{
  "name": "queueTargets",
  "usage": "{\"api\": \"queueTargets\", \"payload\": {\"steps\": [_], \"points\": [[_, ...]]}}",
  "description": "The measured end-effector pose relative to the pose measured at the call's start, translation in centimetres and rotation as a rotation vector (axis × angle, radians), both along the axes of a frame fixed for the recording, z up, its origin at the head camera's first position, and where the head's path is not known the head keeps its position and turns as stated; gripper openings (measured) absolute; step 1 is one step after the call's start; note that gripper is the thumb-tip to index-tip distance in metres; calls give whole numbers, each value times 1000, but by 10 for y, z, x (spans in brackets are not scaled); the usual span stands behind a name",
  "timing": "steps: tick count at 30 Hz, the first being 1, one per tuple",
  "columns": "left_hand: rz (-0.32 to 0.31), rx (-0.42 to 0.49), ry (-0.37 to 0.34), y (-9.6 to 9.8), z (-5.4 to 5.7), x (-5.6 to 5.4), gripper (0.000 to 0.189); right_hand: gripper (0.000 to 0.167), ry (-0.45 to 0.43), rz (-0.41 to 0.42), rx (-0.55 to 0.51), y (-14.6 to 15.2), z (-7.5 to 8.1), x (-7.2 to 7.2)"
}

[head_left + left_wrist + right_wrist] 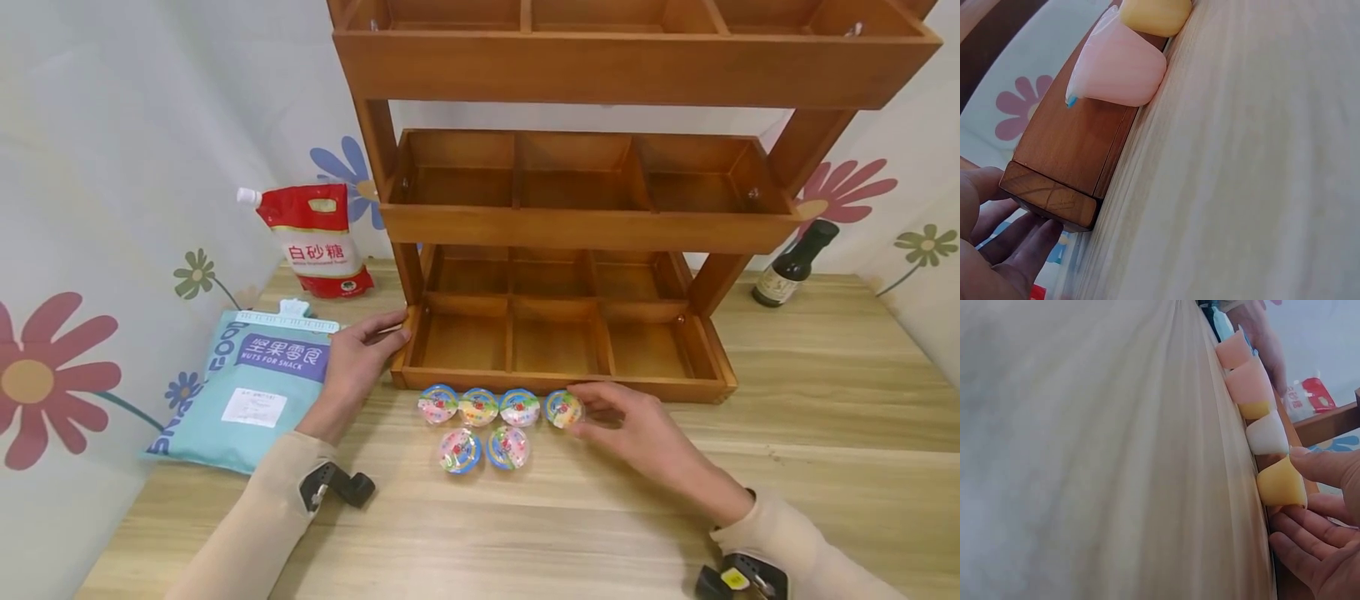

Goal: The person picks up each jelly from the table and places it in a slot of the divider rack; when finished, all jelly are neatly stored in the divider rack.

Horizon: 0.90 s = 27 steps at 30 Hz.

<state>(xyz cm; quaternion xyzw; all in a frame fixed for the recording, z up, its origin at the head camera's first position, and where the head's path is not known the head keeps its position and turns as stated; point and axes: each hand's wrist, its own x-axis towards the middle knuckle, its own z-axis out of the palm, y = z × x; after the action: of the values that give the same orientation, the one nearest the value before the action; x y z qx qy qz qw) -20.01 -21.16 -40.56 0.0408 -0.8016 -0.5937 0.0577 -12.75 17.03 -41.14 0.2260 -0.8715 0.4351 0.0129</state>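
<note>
Several jelly cups with printed film lids stand on the table in front of a brown wooden rack (562,227). At the right end of the back row, my right hand (637,429) pinches a yellow jelly cup (1283,484) between thumb and fingers; its base is at the table. A white jelly cup (519,407) stands just left of it, then a yellow one (478,407) and a pink one (437,404). Two pink jelly cups (460,451) sit in the nearer row. My left hand (356,367) touches the left side of the rack's bottom tier, fingers fairly straight.
A light-blue nut snack bag (255,417) with a clip lies left of my left hand. Behind it stands a red and white sugar pouch (318,242). A dark bottle (795,265) is right of the rack. The rack's tiers have divided compartments.
</note>
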Motion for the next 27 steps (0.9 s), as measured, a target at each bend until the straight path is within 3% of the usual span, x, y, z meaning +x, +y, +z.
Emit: {"api": "queueTargets", "payload": {"steps": [16,27], "points": [[-11,-10,4,1,2,-1,38,42,-44,-53,-6,-10,5,1],[-5,7,5,0,0,1,38,45,-13,-50,-32,-13,31,-6]]}}
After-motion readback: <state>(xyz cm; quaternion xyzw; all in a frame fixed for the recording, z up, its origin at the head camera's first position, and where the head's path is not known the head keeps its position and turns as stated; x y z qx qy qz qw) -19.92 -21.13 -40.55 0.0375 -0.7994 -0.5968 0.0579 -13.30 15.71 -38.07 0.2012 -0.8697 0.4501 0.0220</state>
